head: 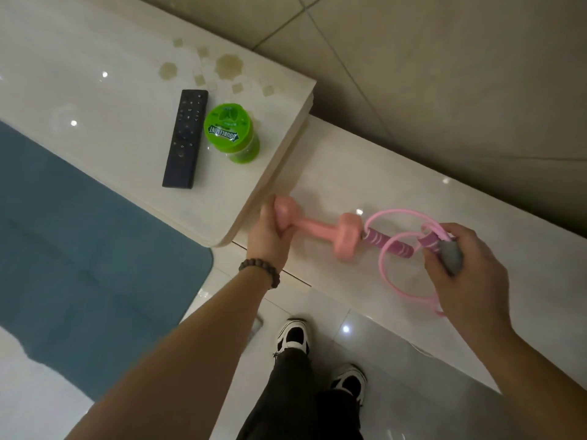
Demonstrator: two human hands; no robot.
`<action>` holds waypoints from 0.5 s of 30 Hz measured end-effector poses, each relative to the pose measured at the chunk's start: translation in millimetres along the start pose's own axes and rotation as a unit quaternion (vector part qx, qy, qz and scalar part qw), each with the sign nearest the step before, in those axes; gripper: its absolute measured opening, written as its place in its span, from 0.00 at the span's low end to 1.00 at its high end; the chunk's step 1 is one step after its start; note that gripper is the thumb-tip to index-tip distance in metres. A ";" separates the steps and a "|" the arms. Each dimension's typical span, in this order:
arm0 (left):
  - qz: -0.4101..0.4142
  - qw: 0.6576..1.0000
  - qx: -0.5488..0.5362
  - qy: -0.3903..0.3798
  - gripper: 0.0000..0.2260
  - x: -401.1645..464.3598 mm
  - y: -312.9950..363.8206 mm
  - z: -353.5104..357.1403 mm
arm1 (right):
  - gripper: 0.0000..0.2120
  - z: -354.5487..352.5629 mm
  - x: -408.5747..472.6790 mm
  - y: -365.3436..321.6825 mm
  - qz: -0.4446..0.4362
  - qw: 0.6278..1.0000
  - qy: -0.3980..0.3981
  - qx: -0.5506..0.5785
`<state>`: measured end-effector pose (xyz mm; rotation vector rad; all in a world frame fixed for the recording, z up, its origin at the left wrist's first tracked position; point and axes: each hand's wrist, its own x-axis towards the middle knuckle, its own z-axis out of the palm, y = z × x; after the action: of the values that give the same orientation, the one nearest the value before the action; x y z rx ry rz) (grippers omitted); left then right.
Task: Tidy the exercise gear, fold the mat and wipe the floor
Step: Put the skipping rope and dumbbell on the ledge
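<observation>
Pink matte dumbbell [317, 231], hex-ish ends, on glossy pale ledge [397, 192]; near end gripped by L hand [266, 236]. R hand [467, 271] curled round grey-tipped purple handle w/ looped pink skipping rope [386, 249], just right of dumbbell. Blue mat [79, 249] flat, far left.

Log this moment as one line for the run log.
left hand: grips pink dumbbell on ledge | right hand: holds skipping rope handle | blue mat: flat on floor
</observation>
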<state>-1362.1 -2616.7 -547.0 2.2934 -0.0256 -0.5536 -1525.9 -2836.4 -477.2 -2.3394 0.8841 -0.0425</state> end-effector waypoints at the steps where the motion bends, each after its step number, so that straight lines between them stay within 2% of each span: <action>1: 0.009 1.000 0.008 -0.007 0.30 0.8 -2.0 -1.6 | 0.15 0.9 0.5 -1.5 -0.001 1.000 -0.001 0.000; 8: 0.025 0.998 0.045 -0.033 0.31 8.2 -13.6 -16.9 | 0.16 -1.9 42.0 -52.2 -0.059 0.996 0.037 0.059; 15: 0.025 0.997 0.064 -0.046 0.30 9.6 -18.5 -23.2 | 0.14 67.4 130.4 -90.0 -0.112 0.988 -0.100 0.030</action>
<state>-1346.9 -2589.5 -549.2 2.3830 -0.1690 -0.6481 -1356.1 -2826.6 -503.7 -2.3287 0.5146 0.0708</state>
